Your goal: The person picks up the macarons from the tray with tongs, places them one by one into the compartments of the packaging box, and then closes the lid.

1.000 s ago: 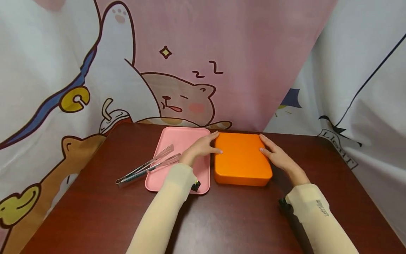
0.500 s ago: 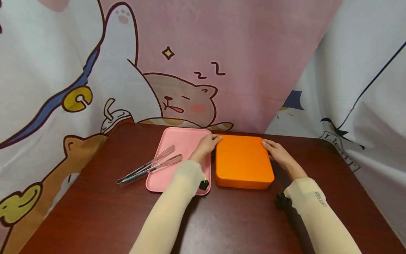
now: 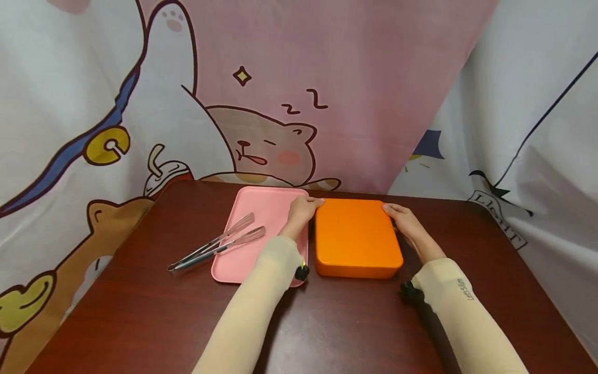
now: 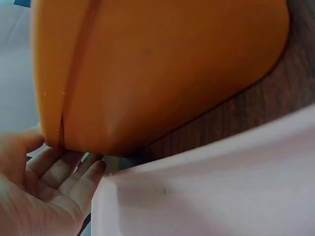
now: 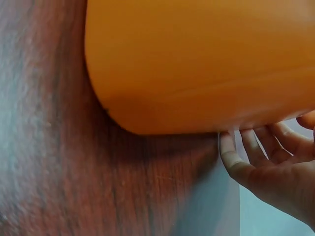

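An orange square box (image 3: 357,234) with rounded corners sits on the dark wooden table. A seam runs along its side in the left wrist view, near the edge where my left thumb lies. My left hand (image 3: 302,210) grips its far left corner, thumb at the top edge and fingers round the back. At the far right corner my right hand (image 3: 407,223) holds it the same way. From the right wrist, fingertips (image 5: 229,142) touch the box's far side. Whatever the box contains is hidden.
Left of the box lies a pink tray (image 3: 261,200), partly under my left forearm. Metal tongs (image 3: 212,249) rest across its left side, their joined end over the table. A printed curtain (image 3: 364,104) hangs behind the table (image 3: 336,332).
Both hands have moved from flat beside the box to a grip on its far corners, thumbs on top. The box has shifted slightly toward me. Tray and tongs stay put.
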A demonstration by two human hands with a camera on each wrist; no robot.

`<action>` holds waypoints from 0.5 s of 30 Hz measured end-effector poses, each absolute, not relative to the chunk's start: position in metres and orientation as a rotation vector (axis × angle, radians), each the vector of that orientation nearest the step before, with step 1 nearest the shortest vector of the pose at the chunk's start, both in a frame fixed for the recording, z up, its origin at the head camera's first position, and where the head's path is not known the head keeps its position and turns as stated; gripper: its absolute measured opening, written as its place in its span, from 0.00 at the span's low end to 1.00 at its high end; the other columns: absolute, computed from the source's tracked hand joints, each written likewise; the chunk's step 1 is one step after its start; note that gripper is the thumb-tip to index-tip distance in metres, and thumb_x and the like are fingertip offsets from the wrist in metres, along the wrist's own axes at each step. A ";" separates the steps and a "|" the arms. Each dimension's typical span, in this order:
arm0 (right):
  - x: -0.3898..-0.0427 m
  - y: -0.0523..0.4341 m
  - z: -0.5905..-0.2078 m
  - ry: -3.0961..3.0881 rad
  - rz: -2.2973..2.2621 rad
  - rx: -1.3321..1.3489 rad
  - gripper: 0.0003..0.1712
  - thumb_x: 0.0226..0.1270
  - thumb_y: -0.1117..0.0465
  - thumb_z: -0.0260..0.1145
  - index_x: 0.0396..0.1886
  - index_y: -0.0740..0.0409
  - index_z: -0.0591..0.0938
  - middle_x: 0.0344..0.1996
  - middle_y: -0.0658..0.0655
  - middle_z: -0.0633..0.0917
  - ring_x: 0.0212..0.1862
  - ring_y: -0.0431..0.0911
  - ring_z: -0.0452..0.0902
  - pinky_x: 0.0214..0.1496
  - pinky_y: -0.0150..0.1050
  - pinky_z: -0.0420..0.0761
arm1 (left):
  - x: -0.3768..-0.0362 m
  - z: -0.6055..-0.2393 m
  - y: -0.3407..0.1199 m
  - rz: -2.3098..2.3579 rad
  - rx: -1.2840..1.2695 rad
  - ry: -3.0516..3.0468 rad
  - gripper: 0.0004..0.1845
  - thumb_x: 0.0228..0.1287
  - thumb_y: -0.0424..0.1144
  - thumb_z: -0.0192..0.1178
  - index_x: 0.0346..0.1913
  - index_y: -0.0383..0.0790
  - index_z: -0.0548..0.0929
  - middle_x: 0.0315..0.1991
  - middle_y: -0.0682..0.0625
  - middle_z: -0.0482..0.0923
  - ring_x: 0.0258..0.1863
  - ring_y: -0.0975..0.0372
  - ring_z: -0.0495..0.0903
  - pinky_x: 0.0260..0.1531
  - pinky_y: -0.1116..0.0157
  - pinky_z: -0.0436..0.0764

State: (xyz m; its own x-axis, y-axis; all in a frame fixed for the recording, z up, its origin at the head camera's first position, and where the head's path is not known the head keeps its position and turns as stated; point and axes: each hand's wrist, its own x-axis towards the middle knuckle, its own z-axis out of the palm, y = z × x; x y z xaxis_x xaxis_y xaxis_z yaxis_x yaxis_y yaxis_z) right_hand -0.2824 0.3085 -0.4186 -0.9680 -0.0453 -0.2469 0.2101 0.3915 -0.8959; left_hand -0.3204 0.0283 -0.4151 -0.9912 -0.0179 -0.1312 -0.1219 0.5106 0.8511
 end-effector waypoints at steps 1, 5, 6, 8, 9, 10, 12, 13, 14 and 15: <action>-0.282 0.309 -0.419 2.416 -1.623 0.149 0.39 0.80 0.41 0.46 0.78 0.64 0.57 0.70 0.65 0.67 0.47 0.33 0.72 0.46 0.27 0.76 | -0.319 -0.415 0.028 1.506 -0.130 2.629 0.19 0.68 0.52 0.62 0.53 0.45 0.88 0.56 0.46 0.84 0.55 0.52 0.81 0.57 0.58 0.79; -0.281 0.309 -0.418 2.404 -1.666 0.154 0.39 0.80 0.43 0.47 0.77 0.65 0.59 0.61 0.56 0.73 0.42 0.29 0.73 0.45 0.26 0.77 | -0.318 -0.412 0.028 1.527 -0.143 2.626 0.19 0.67 0.52 0.63 0.52 0.44 0.88 0.54 0.46 0.85 0.53 0.51 0.82 0.55 0.57 0.79; -0.281 0.308 -0.418 2.399 -1.671 0.157 0.39 0.80 0.43 0.47 0.77 0.64 0.59 0.61 0.55 0.73 0.42 0.29 0.73 0.45 0.26 0.77 | -0.318 -0.412 0.028 1.524 -0.148 2.631 0.19 0.67 0.52 0.63 0.52 0.44 0.88 0.54 0.46 0.85 0.52 0.51 0.82 0.55 0.57 0.80; -0.281 0.308 -0.418 2.395 -1.672 0.162 0.38 0.80 0.43 0.47 0.77 0.64 0.58 0.63 0.57 0.72 0.42 0.29 0.73 0.45 0.26 0.77 | -0.318 -0.412 0.028 1.530 -0.154 2.635 0.19 0.67 0.52 0.63 0.52 0.43 0.88 0.53 0.46 0.86 0.52 0.51 0.82 0.55 0.57 0.80; -0.281 0.307 -0.418 2.394 -1.670 0.161 0.39 0.80 0.43 0.47 0.77 0.64 0.58 0.65 0.59 0.71 0.43 0.29 0.72 0.45 0.26 0.77 | -0.318 -0.412 0.028 1.528 -0.156 2.640 0.19 0.67 0.52 0.63 0.52 0.43 0.88 0.53 0.46 0.86 0.52 0.51 0.82 0.54 0.57 0.80; -0.281 0.307 -0.418 2.393 -1.667 0.162 0.39 0.80 0.43 0.47 0.77 0.64 0.58 0.68 0.61 0.69 0.43 0.29 0.72 0.45 0.25 0.77 | -0.318 -0.412 0.028 1.531 -0.159 2.642 0.20 0.67 0.52 0.63 0.52 0.43 0.88 0.52 0.46 0.86 0.51 0.51 0.82 0.54 0.57 0.80; -0.281 0.306 -0.418 2.394 -1.663 0.172 0.38 0.80 0.43 0.46 0.77 0.63 0.58 0.71 0.64 0.66 0.43 0.30 0.72 0.46 0.26 0.77 | -0.318 -0.413 0.028 1.528 -0.167 2.643 0.20 0.67 0.52 0.63 0.52 0.42 0.88 0.52 0.46 0.86 0.50 0.51 0.82 0.54 0.57 0.80; -0.280 0.305 -0.418 2.396 -1.664 0.174 0.38 0.80 0.43 0.46 0.77 0.63 0.58 0.71 0.65 0.66 0.43 0.30 0.72 0.47 0.26 0.77 | -0.317 -0.413 0.028 1.528 -0.168 2.645 0.20 0.67 0.52 0.63 0.52 0.42 0.88 0.51 0.46 0.86 0.50 0.51 0.82 0.53 0.57 0.80; -0.280 0.305 -0.419 2.400 -1.661 0.176 0.38 0.80 0.43 0.46 0.77 0.63 0.58 0.70 0.65 0.66 0.43 0.30 0.73 0.48 0.28 0.76 | -0.317 -0.413 0.028 1.524 -0.168 2.649 0.20 0.67 0.52 0.63 0.53 0.42 0.88 0.51 0.46 0.86 0.50 0.51 0.82 0.53 0.57 0.80; -0.280 0.305 -0.419 2.403 -1.660 0.181 0.38 0.80 0.43 0.46 0.77 0.63 0.58 0.69 0.64 0.67 0.43 0.30 0.72 0.50 0.29 0.76 | -0.317 -0.414 0.029 1.519 -0.171 2.650 0.20 0.67 0.53 0.63 0.53 0.42 0.88 0.51 0.46 0.86 0.50 0.51 0.82 0.53 0.57 0.80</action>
State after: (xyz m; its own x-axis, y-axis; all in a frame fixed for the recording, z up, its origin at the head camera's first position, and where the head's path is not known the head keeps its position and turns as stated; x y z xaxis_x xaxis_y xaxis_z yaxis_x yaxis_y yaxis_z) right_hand -0.2795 0.3046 -0.4193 -0.9694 -0.0209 -0.2446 0.2214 0.3562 -0.9078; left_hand -0.3170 0.0286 -0.4138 -0.9904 -0.0558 -0.1264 -0.1373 0.5013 0.8543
